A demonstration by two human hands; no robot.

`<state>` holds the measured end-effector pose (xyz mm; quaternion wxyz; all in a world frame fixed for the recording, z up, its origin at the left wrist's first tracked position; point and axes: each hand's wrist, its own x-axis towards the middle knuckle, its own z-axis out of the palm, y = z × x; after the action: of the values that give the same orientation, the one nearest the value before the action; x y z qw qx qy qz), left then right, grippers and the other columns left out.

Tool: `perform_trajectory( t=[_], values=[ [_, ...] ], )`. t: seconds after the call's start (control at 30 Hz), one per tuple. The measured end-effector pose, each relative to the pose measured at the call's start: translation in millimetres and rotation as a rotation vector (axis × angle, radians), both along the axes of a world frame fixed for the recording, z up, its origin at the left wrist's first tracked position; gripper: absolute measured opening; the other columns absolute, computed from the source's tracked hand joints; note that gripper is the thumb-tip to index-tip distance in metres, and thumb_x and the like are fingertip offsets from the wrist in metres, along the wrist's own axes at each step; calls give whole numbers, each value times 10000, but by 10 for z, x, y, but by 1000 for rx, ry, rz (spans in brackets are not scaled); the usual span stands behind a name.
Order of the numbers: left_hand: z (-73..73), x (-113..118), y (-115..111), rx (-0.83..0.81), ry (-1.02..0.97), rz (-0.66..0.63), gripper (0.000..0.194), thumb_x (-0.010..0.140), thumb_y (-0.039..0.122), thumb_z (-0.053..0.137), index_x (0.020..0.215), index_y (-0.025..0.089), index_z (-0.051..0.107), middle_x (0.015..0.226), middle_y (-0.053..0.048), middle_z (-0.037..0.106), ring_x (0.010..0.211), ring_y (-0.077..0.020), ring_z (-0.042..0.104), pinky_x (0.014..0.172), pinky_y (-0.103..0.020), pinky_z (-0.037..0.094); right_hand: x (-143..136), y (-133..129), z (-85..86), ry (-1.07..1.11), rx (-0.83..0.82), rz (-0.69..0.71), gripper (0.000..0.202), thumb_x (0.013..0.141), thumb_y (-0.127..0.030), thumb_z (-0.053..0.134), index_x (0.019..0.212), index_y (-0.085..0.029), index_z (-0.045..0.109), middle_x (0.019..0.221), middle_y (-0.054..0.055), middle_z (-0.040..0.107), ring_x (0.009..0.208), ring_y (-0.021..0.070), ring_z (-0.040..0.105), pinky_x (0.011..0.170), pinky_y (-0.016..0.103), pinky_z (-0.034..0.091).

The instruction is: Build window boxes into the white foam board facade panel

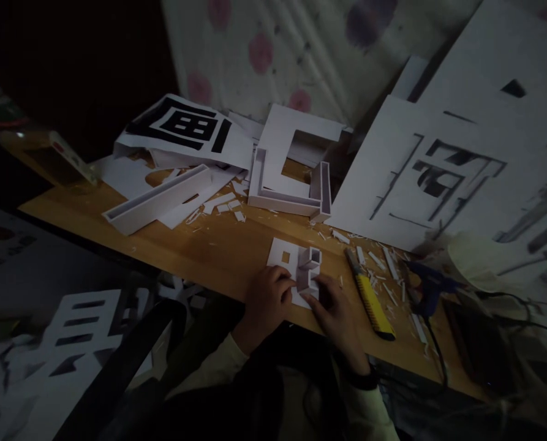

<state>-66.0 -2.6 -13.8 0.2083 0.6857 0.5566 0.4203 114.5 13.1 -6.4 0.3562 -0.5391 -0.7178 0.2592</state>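
A small white board (279,250) with a square hole lies near the table's front edge. White upright strips (310,258) stand on its right part, forming a small box shape. My left hand (267,297) is at the board's left front, fingers curled against its edge. On the other side, my right hand (336,306) has thumb and fingers closed around the lower right of the white piece. Both hands hold the piece between them. A yellow cutter knife (373,303) lies right of my right hand.
White frame structure (285,205) and long open white box (158,199) stand behind. Paper scraps (230,205) litter the wooden table (195,245). A blue glue gun (432,285) lies right, a bottle (48,153) left. Large cut boards (475,141) lean against the curtain (319,37).
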Motion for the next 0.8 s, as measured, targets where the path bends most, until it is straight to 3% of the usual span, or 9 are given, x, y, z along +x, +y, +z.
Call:
perform_trajectory(
  t=[0.43, 0.67, 0.8],
  values=[
    [30, 9, -10, 2, 0, 5, 240, 806, 33, 579, 892, 189, 739, 958, -66, 678, 933, -231, 628, 835, -389, 521, 36, -3, 2, -51, -15, 4, 357, 838, -448, 722, 1110, -227, 653, 1076, 91, 700, 996, 278, 639, 894, 473, 523],
    [149, -42, 33, 5, -345, 41, 206, 935, 159, 550, 1027, 207, 728, 994, -58, 682, 979, -185, 648, 902, -331, 522, -10, -51, -18, 123, 41, -25, 432, 844, -412, 734, 1201, -244, 559, 1148, 84, 639, 1053, 260, 620, 928, 464, 515],
    [219, -39, 89, -65, -457, 41, 204, 950, 254, 566, 997, 216, 761, 978, -61, 692, 959, -188, 660, 879, -321, 528, 9, -101, 9, 106, 83, -55, 285, 856, -408, 728, 1024, -239, 571, 1029, 51, 606, 972, 242, 606, 877, 428, 510]
  ],
)
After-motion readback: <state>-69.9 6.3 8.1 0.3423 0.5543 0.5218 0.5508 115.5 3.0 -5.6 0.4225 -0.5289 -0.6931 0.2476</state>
